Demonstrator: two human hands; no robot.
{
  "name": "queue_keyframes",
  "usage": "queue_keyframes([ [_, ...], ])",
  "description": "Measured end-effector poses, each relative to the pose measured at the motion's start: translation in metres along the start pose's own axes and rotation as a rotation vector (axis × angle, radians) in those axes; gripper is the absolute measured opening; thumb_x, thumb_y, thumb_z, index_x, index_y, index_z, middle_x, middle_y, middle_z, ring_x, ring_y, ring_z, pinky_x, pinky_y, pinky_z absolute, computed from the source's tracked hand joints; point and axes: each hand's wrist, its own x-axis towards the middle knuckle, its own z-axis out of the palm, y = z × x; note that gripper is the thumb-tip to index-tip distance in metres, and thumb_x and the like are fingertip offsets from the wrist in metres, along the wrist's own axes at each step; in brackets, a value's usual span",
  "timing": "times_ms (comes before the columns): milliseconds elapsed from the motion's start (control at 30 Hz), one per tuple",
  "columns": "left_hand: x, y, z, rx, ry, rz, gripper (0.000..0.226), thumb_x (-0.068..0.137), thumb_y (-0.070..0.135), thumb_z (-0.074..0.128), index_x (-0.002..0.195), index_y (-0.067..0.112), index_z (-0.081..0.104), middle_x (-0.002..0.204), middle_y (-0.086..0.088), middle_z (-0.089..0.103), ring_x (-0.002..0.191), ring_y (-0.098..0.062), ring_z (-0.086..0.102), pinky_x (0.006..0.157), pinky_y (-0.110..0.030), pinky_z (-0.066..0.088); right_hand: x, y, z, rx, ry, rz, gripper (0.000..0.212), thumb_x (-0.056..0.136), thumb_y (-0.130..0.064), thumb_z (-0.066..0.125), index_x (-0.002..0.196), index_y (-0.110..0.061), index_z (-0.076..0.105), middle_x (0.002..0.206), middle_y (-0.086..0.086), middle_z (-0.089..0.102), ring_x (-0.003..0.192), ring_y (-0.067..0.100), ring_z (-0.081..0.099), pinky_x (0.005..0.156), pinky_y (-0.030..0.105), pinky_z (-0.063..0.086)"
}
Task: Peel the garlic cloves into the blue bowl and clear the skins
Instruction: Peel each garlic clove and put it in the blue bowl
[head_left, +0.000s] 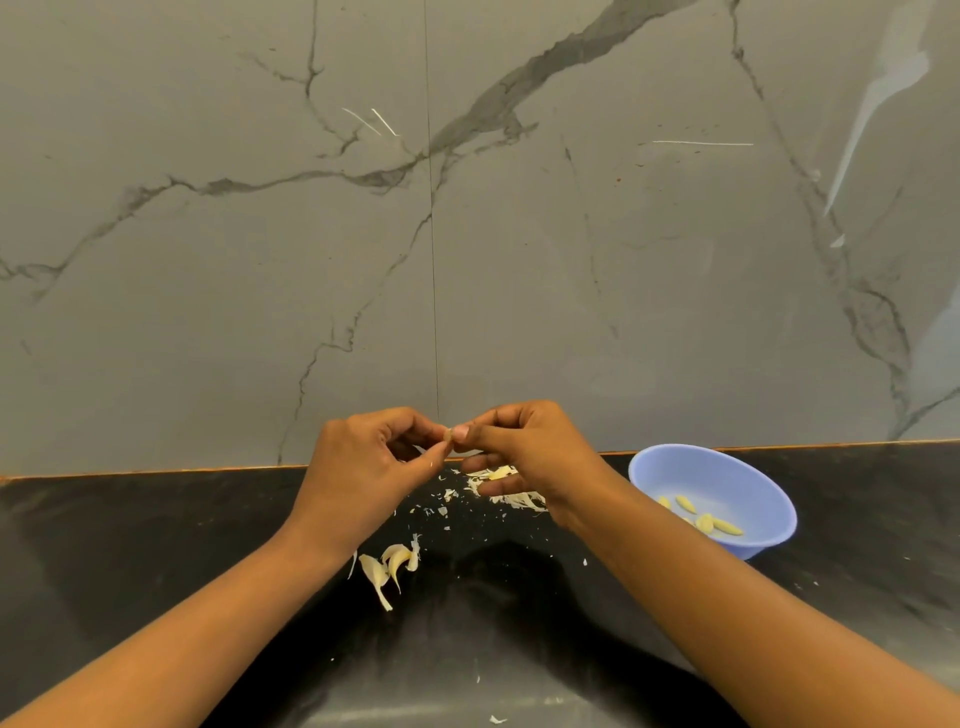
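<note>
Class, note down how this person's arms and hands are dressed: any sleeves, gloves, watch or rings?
Nothing worn shows. The left hand and right hand are bare, gloveless, with no ring on the visible fingers. Neither wrist has a watch or bracelet. The left forearm and right forearm are uncovered to the picture's edge; no sleeve appears.

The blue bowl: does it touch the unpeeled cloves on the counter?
Apart. The head view shows the blue bowl at the right and the unpeeled cloves left of centre, with dark counter between them.
</note>
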Motion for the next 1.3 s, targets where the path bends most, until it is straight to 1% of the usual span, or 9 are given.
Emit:
queue_keyframes([
  [233, 0.002, -0.004, -0.005, 0.171, -0.068, 0.242, 0.008, 0.079, 0.025, 0.077, 0.085, 0.021, 0.077, 0.07, 0.022, 0.064, 0.072, 0.002, 0.065, 0.059, -0.017, 0.053, 0.0, -0.005, -0.008, 0.009, -0.061, 0.106, 0.011, 0.086, -0.011, 0.068, 0.092, -0.002, 0.069, 0.082, 0.007, 0.072, 0.064, 0.011, 0.068, 0.062, 0.029, 0.058],
  [367, 0.003, -0.005, -0.009, 0.115, -0.072, 0.255, 0.012, 0.077, 0.025, 0.076, 0.087, 0.019, 0.078, 0.071, 0.019, 0.067, 0.071, 0.002, 0.065, 0.06, -0.013, 0.052, 0.0, -0.004, -0.009, 0.017, -0.097, 0.09, 0.005, 0.086, -0.01, 0.067, 0.084, -0.006, 0.068, 0.08, 0.006, 0.072, 0.064, 0.01, 0.066, 0.066, 0.031, 0.059],
  [500, 0.002, -0.005, -0.007, 0.08, -0.056, 0.301, 0.014, 0.076, 0.025, 0.075, 0.088, 0.017, 0.078, 0.074, 0.017, 0.069, 0.068, 0.003, 0.065, 0.059, -0.009, 0.051, 0.003, -0.002, -0.005, -0.04, -0.064, 0.059, 0.013, 0.089, -0.008, 0.061, 0.076, -0.008, 0.065, 0.077, 0.007, 0.067, 0.063, 0.009, 0.061, 0.063, 0.029, 0.058],
  [667, -0.002, 0.006, -0.003, -0.271, 0.042, 0.014, 0.014, 0.071, 0.029, 0.074, 0.085, 0.024, 0.075, 0.076, 0.006, 0.074, 0.067, -0.011, 0.069, 0.06, -0.021, 0.057, 0.007, 0.006, -0.008, -0.249, -0.009, 0.062, 0.013, 0.087, -0.009, 0.062, 0.075, -0.01, 0.065, 0.076, 0.005, 0.065, 0.064, 0.007, 0.058, 0.06, 0.024, 0.057],
  [833, 0.006, 0.006, -0.007, -0.592, -0.021, -0.339, 0.023, 0.075, 0.024, 0.066, 0.094, 0.011, 0.07, 0.083, -0.005, 0.074, 0.061, -0.014, 0.067, 0.044, -0.022, 0.05, 0.014, 0.001, -0.035, -0.566, 0.104, 0.007, 0.008, 0.09, -0.014, 0.063, 0.089, -0.009, 0.07, 0.09, 0.01, 0.071, 0.073, 0.014, 0.066, 0.069, 0.031, 0.06],
  [933, 0.007, 0.004, -0.004, -0.579, -0.117, -0.46, 0.018, 0.079, 0.02, 0.067, 0.095, 0.013, 0.073, 0.079, -0.001, 0.073, 0.056, -0.012, 0.063, 0.041, -0.02, 0.046, 0.013, -0.005, -0.044, -0.775, 0.058, -0.019, 0.013, 0.09, -0.023, 0.065, 0.094, -0.013, 0.072, 0.08, 0.003, 0.07, 0.069, 0.016, 0.068, 0.069, 0.027, 0.058],
  [1033, 0.006, 0.001, -0.002, -0.537, -0.153, -0.498, 0.012, 0.086, 0.013, 0.065, 0.095, 0.015, 0.073, 0.075, 0.001, 0.071, 0.053, -0.01, 0.06, 0.039, -0.019, 0.043, 0.014, -0.006, -0.046, -0.961, 0.103, -0.064, 0.015, 0.085, -0.028, 0.071, 0.075, -0.018, 0.068, 0.066, -0.005, 0.064, 0.057, 0.008, 0.057, 0.067, 0.025, 0.053],
  [1133, 0.006, 0.0, -0.003, -0.496, -0.171, -0.501, 0.011, 0.086, 0.014, 0.065, 0.094, 0.014, 0.074, 0.075, 0.0, 0.072, 0.053, -0.01, 0.06, 0.039, -0.019, 0.043, 0.016, -0.003, -0.046, -1.047, 0.158, -0.097, 0.021, 0.082, -0.024, 0.074, 0.07, -0.02, 0.057, 0.073, -0.003, 0.064, 0.071, 0.015, 0.061, 0.074, 0.03, 0.054],
  [1300, 0.007, 0.0, -0.004, -0.449, -0.202, -0.493, 0.01, 0.084, 0.017, 0.068, 0.09, 0.013, 0.074, 0.074, -0.001, 0.072, 0.053, -0.011, 0.061, 0.041, -0.019, 0.045, 0.014, -0.004, -0.046, -1.024, 0.183, -0.25, 0.013, 0.09, -0.009, 0.059, 0.094, -0.019, 0.066, 0.094, -0.002, 0.066, 0.083, 0.017, 0.065, 0.082, 0.034, 0.055],
])
